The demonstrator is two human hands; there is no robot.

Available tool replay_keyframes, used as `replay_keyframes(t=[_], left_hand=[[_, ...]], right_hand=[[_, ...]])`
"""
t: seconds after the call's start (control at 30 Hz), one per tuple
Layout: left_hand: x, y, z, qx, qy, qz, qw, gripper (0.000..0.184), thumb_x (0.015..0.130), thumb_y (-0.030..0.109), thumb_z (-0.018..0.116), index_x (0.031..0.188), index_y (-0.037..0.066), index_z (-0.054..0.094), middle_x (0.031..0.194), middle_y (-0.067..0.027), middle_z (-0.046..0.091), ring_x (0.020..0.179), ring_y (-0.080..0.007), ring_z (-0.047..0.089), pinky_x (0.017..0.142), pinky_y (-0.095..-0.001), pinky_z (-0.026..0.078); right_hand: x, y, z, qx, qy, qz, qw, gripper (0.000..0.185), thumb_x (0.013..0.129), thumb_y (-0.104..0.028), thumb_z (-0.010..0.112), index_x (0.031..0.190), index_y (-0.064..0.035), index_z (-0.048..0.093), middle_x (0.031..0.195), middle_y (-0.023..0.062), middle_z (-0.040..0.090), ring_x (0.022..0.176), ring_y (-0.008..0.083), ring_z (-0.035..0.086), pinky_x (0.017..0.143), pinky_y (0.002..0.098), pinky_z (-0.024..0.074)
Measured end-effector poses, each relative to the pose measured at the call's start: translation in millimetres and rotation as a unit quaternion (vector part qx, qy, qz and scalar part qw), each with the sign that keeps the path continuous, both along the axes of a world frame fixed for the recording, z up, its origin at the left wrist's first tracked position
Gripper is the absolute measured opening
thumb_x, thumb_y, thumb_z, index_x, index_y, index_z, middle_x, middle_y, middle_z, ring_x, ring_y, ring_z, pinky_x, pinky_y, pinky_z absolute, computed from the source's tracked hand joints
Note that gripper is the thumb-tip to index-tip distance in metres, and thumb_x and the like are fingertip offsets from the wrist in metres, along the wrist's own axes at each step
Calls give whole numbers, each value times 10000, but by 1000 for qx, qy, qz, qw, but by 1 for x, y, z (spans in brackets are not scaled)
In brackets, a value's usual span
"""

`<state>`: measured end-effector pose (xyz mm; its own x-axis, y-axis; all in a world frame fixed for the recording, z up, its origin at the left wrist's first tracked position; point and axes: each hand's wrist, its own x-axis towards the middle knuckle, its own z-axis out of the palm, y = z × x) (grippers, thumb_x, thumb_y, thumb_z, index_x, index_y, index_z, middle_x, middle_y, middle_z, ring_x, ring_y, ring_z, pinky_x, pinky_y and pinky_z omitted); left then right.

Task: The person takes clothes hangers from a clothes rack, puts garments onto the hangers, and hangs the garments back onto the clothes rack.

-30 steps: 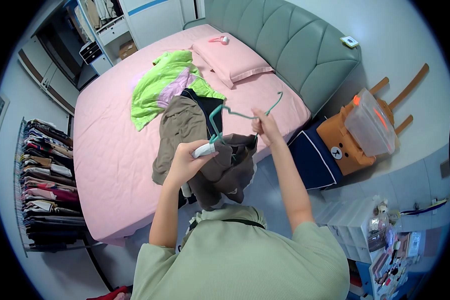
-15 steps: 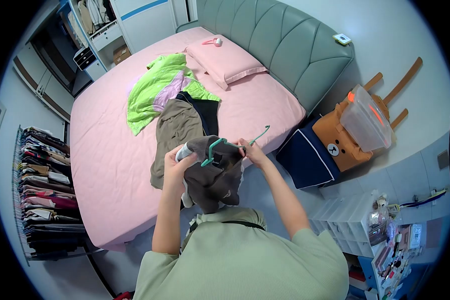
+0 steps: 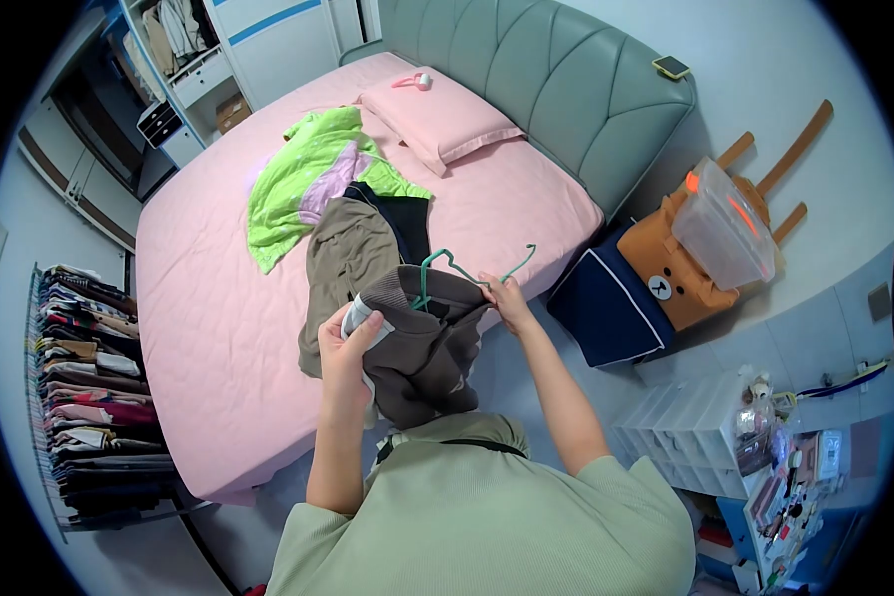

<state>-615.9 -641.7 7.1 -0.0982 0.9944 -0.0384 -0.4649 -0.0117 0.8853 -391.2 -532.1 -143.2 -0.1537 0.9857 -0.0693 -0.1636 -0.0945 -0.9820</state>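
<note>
There is one green hanger point(image 3: 424, 277), one held garment point(image 3: 422, 348) and one pillow point(image 3: 445, 121).

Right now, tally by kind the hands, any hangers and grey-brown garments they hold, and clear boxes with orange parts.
Left hand and right hand: 2
Green hanger: 1
Grey-brown garment: 1
Clear box with orange parts: 1
Total: 5

Left grip point(image 3: 344, 350) holds dark garment point(image 3: 422, 358); right grip point(image 3: 508, 301) on green hanger point(image 3: 424, 274).
</note>
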Motion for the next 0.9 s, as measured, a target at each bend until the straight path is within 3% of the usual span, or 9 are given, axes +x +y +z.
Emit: replay_keyframes(t=[0.1,0.2,0.3,0.5,0.9], left_hand=[[1,2,1,-5,-25,0,1000,216,791,99,633,963,-29,609,863,-47,647,758,-89,602,682,-216,465],[-4,7,5,32,-84,-20,996,226,799,98,620,984,-30,603,884,-54,649,766,-95,608,693,-218,470],[-7,9,7,26,-44,-23,998,228,805,101,614,993,-28,601,887,-53,650,769,-94,609,700,-218,471],[-11,7,6,12,-18,-28,999,219,802,110,628,975,-24,611,867,-41,648,756,-84,601,693,-212,462],[-17,8,1,47,69,22,996,168,792,110,642,902,-16,632,795,-10,623,707,-52,549,666,-198,424]], right_hand=[[-3,-3,6,34,-36,59,997,467,876,-352,508,494,-137,347,476,-59,318,466,60,280,482,227,212],[-7,-19,25,-59,-5,61,996,462,886,-358,491,513,-136,333,485,-59,302,468,64,274,491,229,219],[-17,-27,21,-78,171,22,982,459,882,-341,521,504,-142,353,508,-76,290,504,50,266,488,237,193],[-3,-27,17,-11,49,-42,998,401,831,-262,577,515,-152,356,497,-81,306,471,47,251,470,239,172],[7,-20,15,27,-20,-82,996,419,812,-232,590,469,-146,364,477,-88,336,461,27,270,458,240,189]])
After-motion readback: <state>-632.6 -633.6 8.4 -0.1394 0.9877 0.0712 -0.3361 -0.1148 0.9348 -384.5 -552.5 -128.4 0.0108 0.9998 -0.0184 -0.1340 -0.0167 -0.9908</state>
